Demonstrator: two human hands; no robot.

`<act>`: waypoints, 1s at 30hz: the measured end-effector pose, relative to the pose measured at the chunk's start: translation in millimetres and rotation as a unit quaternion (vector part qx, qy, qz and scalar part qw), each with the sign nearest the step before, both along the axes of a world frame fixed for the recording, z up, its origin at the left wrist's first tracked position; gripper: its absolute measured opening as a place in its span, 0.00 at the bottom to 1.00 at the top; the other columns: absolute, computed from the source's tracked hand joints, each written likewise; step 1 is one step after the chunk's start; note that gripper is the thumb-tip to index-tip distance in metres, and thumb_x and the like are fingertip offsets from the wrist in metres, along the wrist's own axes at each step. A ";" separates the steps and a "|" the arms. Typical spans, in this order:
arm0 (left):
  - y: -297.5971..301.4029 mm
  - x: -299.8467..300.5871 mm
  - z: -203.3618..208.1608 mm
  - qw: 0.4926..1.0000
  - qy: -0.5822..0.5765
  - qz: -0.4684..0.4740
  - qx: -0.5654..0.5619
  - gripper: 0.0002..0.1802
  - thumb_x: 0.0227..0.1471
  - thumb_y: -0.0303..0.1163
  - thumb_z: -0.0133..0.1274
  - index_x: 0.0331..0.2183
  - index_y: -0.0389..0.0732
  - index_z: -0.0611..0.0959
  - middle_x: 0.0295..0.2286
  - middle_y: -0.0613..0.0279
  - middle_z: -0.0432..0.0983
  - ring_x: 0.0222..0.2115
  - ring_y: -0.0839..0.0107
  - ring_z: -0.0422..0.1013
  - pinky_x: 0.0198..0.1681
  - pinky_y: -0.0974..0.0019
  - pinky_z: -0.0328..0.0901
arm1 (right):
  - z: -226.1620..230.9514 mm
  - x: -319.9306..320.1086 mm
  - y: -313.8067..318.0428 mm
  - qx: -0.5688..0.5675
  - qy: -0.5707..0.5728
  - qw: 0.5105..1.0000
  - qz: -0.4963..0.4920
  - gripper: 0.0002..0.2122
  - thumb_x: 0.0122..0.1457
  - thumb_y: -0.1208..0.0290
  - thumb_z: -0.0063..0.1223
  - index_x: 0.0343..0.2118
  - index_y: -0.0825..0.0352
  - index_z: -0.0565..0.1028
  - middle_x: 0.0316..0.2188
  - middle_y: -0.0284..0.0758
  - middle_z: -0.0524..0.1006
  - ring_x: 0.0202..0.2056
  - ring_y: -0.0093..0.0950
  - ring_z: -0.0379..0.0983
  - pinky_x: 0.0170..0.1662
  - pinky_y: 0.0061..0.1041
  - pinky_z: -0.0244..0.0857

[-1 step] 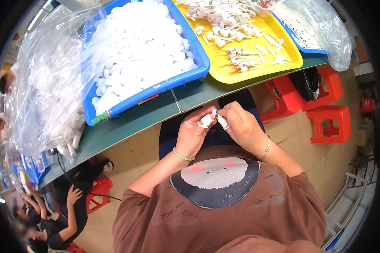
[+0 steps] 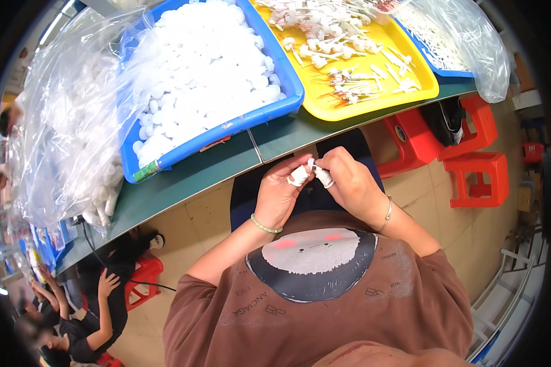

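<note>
My left hand (image 2: 277, 194) and my right hand (image 2: 354, 186) meet in front of my chest, near the table's edge. Both are closed, fingertips pinching together on a small white piece (image 2: 311, 163), mostly covered by the fingers; its exact kind is too small to make out. White wrapping (image 2: 298, 176), apparently tape, covers a digit of the left hand, and similar white wrapping (image 2: 324, 178) is on the right. Beyond the hands, a yellow tray (image 2: 373, 105) holds many white parts with thin reddish wires. To its left, a blue tray (image 2: 226, 129) is heaped with small translucent white rounded pieces.
A clear plastic bag (image 2: 61, 122) of white parts lies on the green table (image 2: 183, 191) at the left. Another blue tray (image 2: 456, 74) of thin white pieces stands far right, beside a plastic bag (image 2: 490, 61). Red stools (image 2: 480, 162) are on the floor; people sit lower left.
</note>
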State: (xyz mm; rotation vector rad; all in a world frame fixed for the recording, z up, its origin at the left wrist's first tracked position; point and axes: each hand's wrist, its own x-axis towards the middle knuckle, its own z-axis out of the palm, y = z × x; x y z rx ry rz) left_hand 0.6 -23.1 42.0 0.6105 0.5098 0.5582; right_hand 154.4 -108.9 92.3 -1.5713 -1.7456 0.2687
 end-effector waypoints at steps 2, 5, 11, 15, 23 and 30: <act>-0.3 0.2 0.6 1.000 0.010 -0.002 0.009 0.16 0.52 0.26 0.57 0.45 0.34 0.79 0.39 0.61 0.77 0.38 0.75 0.73 0.45 0.71 0.68 | -2.3 -0.2 0.7 -0.003 0.051 0.999 0.003 0.11 0.51 0.83 0.53 0.37 0.70 0.67 0.31 0.42 0.70 0.29 0.40 0.71 0.28 0.33 0.66; -0.9 0.1 -3.1 1.000 0.022 -0.012 0.011 0.15 0.52 0.25 0.58 0.44 0.35 0.79 0.38 0.62 0.77 0.37 0.75 0.73 0.43 0.72 0.68 | -6.3 0.0 0.1 -0.066 0.184 0.981 0.006 0.08 0.53 0.83 0.51 0.36 0.71 0.67 0.30 0.43 0.70 0.28 0.39 0.71 0.29 0.30 0.66; -2.1 -2.5 -13.8 0.998 0.025 -0.043 0.024 0.12 0.52 0.25 0.57 0.41 0.37 0.81 0.38 0.65 0.76 0.38 0.75 0.73 0.43 0.71 0.70 | -1.6 0.9 -3.2 -0.154 0.209 0.966 0.020 0.08 0.53 0.82 0.51 0.35 0.71 0.66 0.30 0.43 0.70 0.27 0.38 0.70 0.30 0.29 0.66; -2.0 -1.2 -4.2 0.997 0.060 -0.050 0.023 0.12 0.53 0.25 0.56 0.41 0.38 0.79 0.37 0.66 0.76 0.37 0.76 0.73 0.42 0.73 0.70 | -6.5 3.2 -4.9 -0.070 -0.018 0.997 0.041 0.10 0.51 0.81 0.53 0.36 0.70 0.66 0.31 0.43 0.68 0.29 0.41 0.70 0.31 0.33 0.67; 0.5 -2.1 6.1 0.997 -0.039 -0.062 -0.019 0.17 0.55 0.34 0.56 0.44 0.36 0.73 0.37 0.65 0.72 0.38 0.76 0.72 0.45 0.73 0.70 | 85.6 108.4 24.4 0.055 -0.097 0.968 -0.225 0.08 0.51 0.75 0.54 0.35 0.70 0.75 0.30 0.41 0.75 0.32 0.39 0.73 0.37 0.32 0.67; 3.4 -0.4 10.6 0.997 -0.053 -0.052 -0.038 0.15 0.57 0.33 0.53 0.44 0.39 0.72 0.45 0.55 0.73 0.46 0.67 0.72 0.47 0.69 0.71 | 88.8 138.6 60.4 -0.070 -0.262 0.943 -0.192 0.06 0.46 0.78 0.52 0.27 0.67 0.79 0.26 0.40 0.77 0.33 0.40 0.74 0.39 0.35 0.68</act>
